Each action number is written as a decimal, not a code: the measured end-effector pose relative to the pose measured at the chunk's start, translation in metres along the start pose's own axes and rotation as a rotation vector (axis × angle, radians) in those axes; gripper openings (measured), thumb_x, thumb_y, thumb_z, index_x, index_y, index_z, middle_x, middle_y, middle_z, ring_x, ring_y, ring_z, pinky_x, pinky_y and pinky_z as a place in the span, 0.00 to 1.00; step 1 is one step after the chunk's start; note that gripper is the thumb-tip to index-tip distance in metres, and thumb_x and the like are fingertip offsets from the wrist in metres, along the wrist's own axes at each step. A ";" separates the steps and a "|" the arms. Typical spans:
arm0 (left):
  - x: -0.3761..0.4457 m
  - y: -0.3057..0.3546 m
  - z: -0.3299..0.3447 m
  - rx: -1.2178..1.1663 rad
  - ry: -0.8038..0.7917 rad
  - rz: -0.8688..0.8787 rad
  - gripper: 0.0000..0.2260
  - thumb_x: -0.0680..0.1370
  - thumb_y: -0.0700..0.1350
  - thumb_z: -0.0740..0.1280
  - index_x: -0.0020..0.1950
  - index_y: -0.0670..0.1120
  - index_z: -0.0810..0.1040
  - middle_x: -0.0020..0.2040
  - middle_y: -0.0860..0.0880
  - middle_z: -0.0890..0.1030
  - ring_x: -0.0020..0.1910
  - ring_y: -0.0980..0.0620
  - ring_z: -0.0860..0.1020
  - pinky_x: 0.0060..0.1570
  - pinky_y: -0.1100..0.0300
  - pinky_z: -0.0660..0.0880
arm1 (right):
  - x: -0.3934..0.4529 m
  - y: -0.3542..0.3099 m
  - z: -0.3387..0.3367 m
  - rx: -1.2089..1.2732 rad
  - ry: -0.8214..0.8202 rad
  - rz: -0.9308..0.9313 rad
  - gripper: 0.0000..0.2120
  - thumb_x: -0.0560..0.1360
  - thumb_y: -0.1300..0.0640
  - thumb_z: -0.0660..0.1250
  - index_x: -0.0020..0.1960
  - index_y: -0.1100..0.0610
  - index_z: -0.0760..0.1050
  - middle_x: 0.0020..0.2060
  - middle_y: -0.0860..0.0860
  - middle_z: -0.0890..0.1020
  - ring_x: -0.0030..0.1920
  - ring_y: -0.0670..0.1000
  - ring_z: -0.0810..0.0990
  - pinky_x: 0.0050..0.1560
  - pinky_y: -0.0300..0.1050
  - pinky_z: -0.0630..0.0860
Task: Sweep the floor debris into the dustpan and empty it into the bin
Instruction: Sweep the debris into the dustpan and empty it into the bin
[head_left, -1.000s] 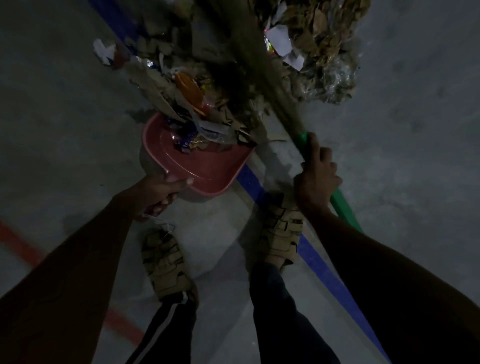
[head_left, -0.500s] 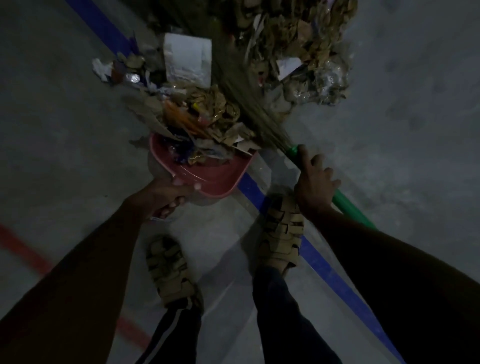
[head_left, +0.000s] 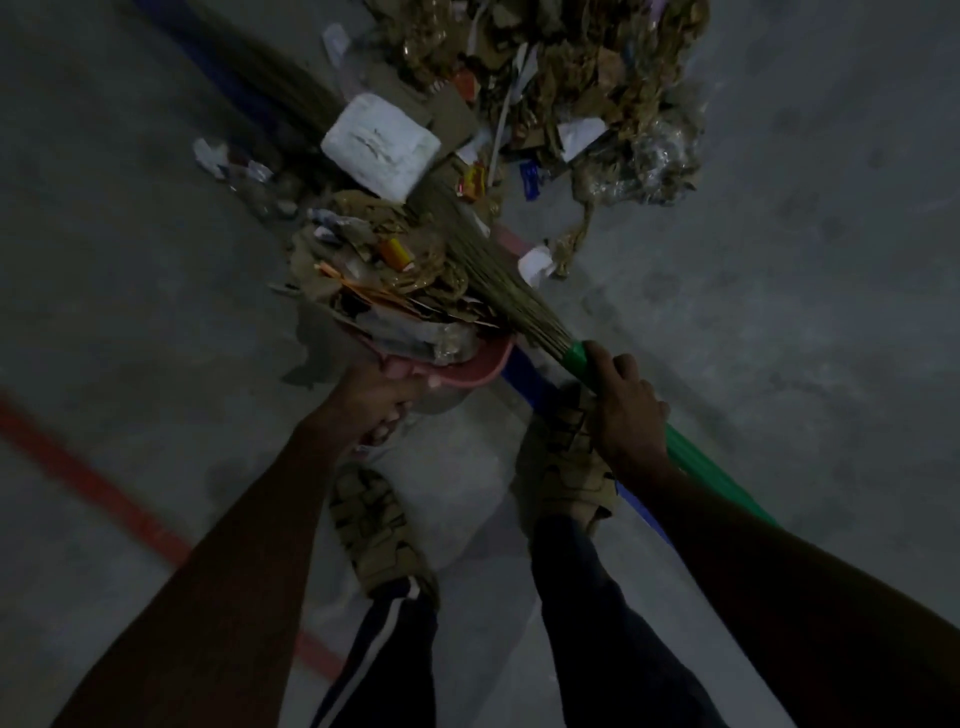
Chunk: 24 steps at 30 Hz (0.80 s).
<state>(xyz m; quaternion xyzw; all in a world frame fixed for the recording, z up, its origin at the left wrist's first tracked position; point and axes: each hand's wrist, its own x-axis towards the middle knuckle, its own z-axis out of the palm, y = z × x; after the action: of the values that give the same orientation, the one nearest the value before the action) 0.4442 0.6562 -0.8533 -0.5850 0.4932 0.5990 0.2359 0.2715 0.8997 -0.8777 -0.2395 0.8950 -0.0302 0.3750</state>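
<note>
My left hand (head_left: 375, 401) grips the near edge of a red dustpan (head_left: 470, 368), which is heaped with cardboard scraps and wrappers (head_left: 395, 275); only the pan's near rim shows. My right hand (head_left: 621, 402) holds the green handle (head_left: 698, 470) of a straw broom (head_left: 488, 270). Its bristles lie across the heap and run to the far left, blurred. A white foam block (head_left: 382, 146) sits just beyond the pan against the bristles. A larger pile of cardboard and plastic debris (head_left: 582, 88) lies on the floor beyond.
Grey concrete floor with a blue line (head_left: 524, 374) running under the pan and my right foot (head_left: 566, 467), and a red line (head_left: 93, 483) at the left. My left foot (head_left: 376, 530) stands just behind the pan. No bin is in sight.
The broom has swung leftward, pulling more scraps onto the pan, so less of the red pan shows. The white foam block has come closer to the pan.
</note>
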 end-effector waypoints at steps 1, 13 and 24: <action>-0.008 0.004 0.001 -0.003 0.011 -0.008 0.14 0.73 0.50 0.78 0.42 0.40 0.79 0.31 0.44 0.73 0.21 0.54 0.66 0.21 0.66 0.62 | -0.007 -0.003 -0.005 0.027 0.005 0.000 0.29 0.78 0.56 0.58 0.75 0.41 0.54 0.60 0.53 0.68 0.51 0.58 0.73 0.55 0.64 0.71; -0.182 0.051 -0.036 -0.158 -0.028 0.019 0.15 0.76 0.45 0.76 0.33 0.42 0.75 0.21 0.48 0.69 0.16 0.54 0.65 0.20 0.67 0.60 | -0.106 -0.050 -0.108 0.019 0.047 -0.054 0.40 0.72 0.62 0.66 0.75 0.38 0.52 0.60 0.51 0.67 0.48 0.54 0.75 0.44 0.58 0.79; -0.385 0.080 -0.081 -0.245 0.056 0.111 0.14 0.74 0.48 0.78 0.39 0.41 0.78 0.25 0.46 0.69 0.17 0.52 0.65 0.21 0.65 0.62 | -0.263 -0.130 -0.258 0.120 0.198 -0.159 0.29 0.73 0.64 0.67 0.69 0.47 0.64 0.61 0.51 0.72 0.51 0.58 0.77 0.44 0.56 0.77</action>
<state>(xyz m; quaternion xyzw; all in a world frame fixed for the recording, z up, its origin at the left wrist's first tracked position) 0.4921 0.6668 -0.4542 -0.5978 0.4546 0.6502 0.1152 0.3061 0.8712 -0.4899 -0.2825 0.9024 -0.1369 0.2952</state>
